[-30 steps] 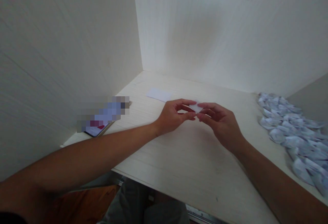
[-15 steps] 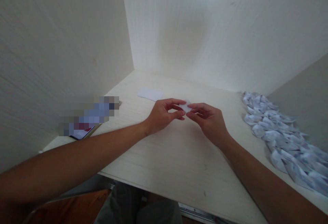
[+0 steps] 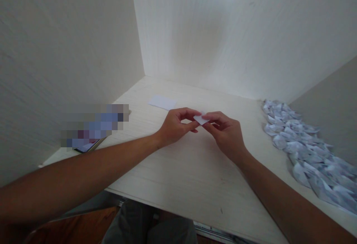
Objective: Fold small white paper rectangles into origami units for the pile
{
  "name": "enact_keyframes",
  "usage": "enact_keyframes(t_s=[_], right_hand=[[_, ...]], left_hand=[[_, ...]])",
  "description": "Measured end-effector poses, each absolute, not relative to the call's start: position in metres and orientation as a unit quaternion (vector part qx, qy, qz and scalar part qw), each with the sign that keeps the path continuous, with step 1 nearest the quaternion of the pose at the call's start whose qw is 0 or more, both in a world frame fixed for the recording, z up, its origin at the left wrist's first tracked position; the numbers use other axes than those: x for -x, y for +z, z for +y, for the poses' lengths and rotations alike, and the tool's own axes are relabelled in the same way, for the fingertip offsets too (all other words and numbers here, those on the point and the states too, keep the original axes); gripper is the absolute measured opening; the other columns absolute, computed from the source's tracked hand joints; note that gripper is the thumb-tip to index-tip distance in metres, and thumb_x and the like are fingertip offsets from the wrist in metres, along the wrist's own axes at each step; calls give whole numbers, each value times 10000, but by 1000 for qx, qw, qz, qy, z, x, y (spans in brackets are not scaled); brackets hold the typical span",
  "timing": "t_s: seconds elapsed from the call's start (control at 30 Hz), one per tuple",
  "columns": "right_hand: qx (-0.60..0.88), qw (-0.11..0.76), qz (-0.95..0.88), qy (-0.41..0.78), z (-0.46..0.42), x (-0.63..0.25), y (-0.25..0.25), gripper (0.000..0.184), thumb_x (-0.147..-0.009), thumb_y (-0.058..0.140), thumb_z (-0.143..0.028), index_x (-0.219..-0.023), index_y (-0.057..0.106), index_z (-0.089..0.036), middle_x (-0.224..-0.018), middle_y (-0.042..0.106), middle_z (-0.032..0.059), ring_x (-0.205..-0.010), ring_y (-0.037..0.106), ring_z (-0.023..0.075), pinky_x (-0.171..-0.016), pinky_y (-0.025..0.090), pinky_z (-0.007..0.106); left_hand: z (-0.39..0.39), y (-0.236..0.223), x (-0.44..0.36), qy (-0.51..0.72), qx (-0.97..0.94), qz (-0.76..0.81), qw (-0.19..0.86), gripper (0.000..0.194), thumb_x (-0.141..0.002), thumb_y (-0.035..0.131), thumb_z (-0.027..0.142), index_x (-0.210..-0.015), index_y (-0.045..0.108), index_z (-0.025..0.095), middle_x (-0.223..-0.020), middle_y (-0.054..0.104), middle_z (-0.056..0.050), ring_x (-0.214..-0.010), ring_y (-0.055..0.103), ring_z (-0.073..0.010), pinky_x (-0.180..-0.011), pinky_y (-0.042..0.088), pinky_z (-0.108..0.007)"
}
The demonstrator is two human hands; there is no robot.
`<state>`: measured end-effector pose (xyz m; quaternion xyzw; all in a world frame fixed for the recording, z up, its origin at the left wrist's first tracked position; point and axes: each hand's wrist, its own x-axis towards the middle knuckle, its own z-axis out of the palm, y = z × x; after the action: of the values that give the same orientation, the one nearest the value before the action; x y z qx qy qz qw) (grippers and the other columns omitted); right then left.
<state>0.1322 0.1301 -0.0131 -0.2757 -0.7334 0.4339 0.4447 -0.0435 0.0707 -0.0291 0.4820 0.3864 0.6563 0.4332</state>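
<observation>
A small folded piece of white paper (image 3: 200, 119) is held between both hands just above the pale wooden tabletop (image 3: 195, 177). My left hand (image 3: 175, 125) pinches its left side with thumb and fingers curled. My right hand (image 3: 224, 132) pinches its right side, fingers pressed together. Most of the paper is hidden by the fingertips.
A flat white paper slip (image 3: 162, 102) lies behind the hands near the back corner. A heap of several folded white paper shapes (image 3: 305, 149) runs along the right edge. A phone (image 3: 86, 146) lies at the left, partly blurred. Pale walls close the back and left.
The view shifted so the hands and table sit further left than a second ago. The hands stay together on the paper, which has turned slightly between the fingertips.
</observation>
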Motion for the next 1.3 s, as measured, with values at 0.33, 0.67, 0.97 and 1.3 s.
enact_keyframes(t_s=[0.33, 0.67, 0.97, 1.3], right_hand=[[272, 484, -745, 370, 134, -134, -15, 84, -791, 851, -269, -867, 850, -306, -962, 840, 21, -860, 776, 207, -763, 626, 367], [276, 484, -736, 385, 137, -135, -17, 51, -785, 863, -281, -829, 837, -286, -946, 844, 17, -809, 772, 196, -739, 614, 355], [271, 502, -742, 353, 131, -133, -11, 45, -810, 835, -237, -838, 828, -272, -908, 834, 7, -756, 738, 162, -677, 575, 311], [266, 518, -743, 329, 127, -133, -14, 50, -822, 802, -217, -856, 794, -252, -898, 816, 18, -727, 698, 161, -721, 588, 337]], left_hand=[[72, -28, 47, 666, -488, 421, 377, 245, -642, 938, 286, -821, 825, 163, -781, 819, -59, -707, 798, -225, -719, 704, -366], [73, -25, 46, 680, -465, 407, 394, 306, -590, 966, 285, -812, 798, 159, -753, 816, -53, -677, 790, -207, -677, 692, -334], [68, -21, 43, 695, -456, 403, 383, 223, -717, 889, 272, -881, 804, 147, -811, 820, -54, -734, 794, -190, -652, 704, -298], [62, -19, 39, 686, -463, 411, 381, 275, -770, 858, 336, -933, 765, 135, -839, 810, -60, -816, 802, -219, -658, 717, -322]])
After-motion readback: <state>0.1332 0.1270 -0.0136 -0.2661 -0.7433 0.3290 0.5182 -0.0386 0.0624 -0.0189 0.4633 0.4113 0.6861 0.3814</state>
